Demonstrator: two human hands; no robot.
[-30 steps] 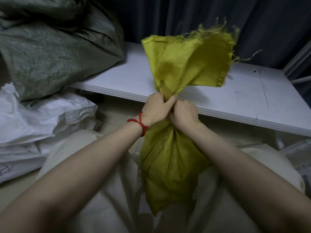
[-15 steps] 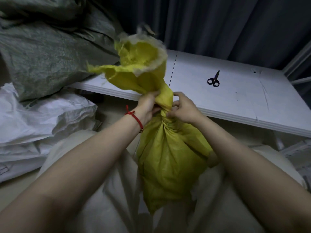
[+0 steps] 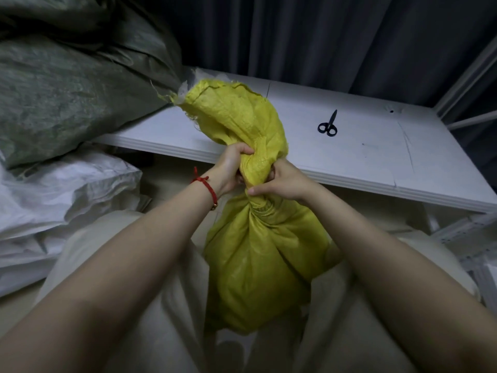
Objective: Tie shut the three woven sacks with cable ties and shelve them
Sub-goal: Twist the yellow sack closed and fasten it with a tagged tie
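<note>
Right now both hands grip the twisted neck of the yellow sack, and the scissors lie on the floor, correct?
Not quite. The left hand and right hand do grip the neck of the yellow sack, but the head view shows the scissors on the white shelf, not the floor.

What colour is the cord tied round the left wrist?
Red. The cord shows plainly in the head view, the only one.

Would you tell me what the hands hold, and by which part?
Both the left hand and right hand grip the yellow sack by its twisted neck.
</note>
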